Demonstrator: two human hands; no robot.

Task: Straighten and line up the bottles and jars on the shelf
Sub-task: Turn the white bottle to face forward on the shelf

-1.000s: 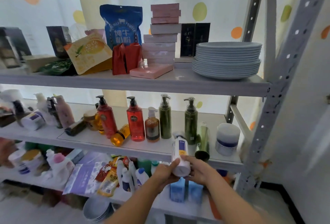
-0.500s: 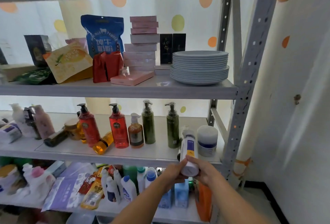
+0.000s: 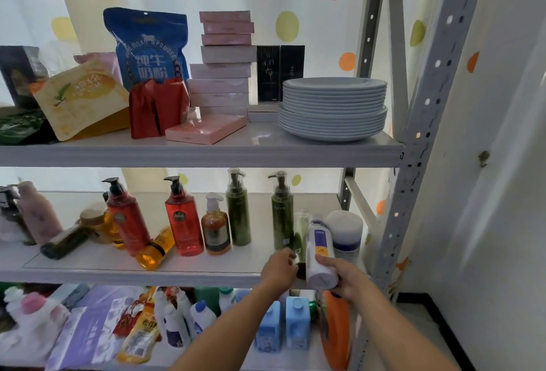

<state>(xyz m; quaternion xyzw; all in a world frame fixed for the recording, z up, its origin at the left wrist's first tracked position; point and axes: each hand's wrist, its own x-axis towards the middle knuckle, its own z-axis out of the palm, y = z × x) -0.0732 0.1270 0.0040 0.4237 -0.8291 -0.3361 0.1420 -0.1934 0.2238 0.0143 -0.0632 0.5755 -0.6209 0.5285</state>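
The right hand (image 3: 344, 279) is gripping the base of a white bottle (image 3: 319, 255), fingers curled round it, holding it tilted at the front right corner of the middle shelf (image 3: 88, 265); whether its base is touching the shelf cannot be told. The left hand (image 3: 279, 268) is reaching just beside it, fingers bent toward a green tube (image 3: 301, 233) that is standing cap down between the white bottle and a green pump bottle (image 3: 282, 214). The hand is hiding the tube's lower end, so whether it is actually gripping anything cannot be told.

Behind the white bottle a white jar (image 3: 345, 230) is sitting near the right edge, partly covered. Along the shelf to the left a second green pump bottle (image 3: 237, 208), a brown pump bottle (image 3: 215, 225) and two red pump bottles (image 3: 183, 217) are standing upright in a rough row. An orange bottle (image 3: 155, 248) is lying tipped near the front edge, between the red ones, and a dark bottle (image 3: 63, 242) is lying on its side further left. A pink bottle (image 3: 38, 212) at the left edge is blurred and partly cut off.

On the shelf above, a plate stack (image 3: 334, 107) is sitting at the right end, with stacked pink boxes (image 3: 224, 66) and a blue bag (image 3: 147, 45) behind.
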